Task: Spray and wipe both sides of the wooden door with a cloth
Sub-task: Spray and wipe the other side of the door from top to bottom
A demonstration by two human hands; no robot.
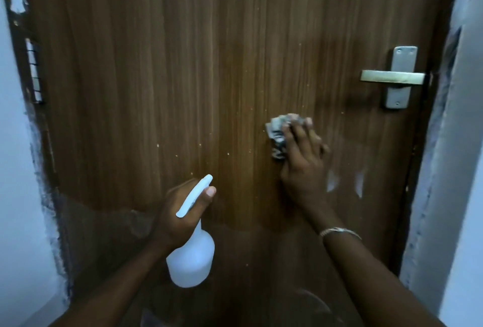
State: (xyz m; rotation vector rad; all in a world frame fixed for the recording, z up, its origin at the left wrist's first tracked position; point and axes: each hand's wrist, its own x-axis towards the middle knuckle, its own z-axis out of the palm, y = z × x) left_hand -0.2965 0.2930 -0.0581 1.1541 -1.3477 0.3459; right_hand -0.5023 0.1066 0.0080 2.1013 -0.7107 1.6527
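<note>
A brown wooden door (183, 78) fills the view, shut in its frame. My right hand (303, 162) presses a crumpled grey-and-white cloth (278, 133) flat against the door, left of and below the handle; the fingers lie fairly straight over the cloth. My left hand (180, 211) grips the neck of a white spray bottle (192, 256), thumb beside the trigger head, nozzle pointing up toward the door. The bottle hangs a little in front of the door's lower middle.
A metal lever handle (392, 77) on its plate sits at the right edge of the door. White walls (460, 169) flank the frame on both sides. A hinge (34, 73) shows at the left. Pale wet streaks (359, 182) mark the wood right of my right hand.
</note>
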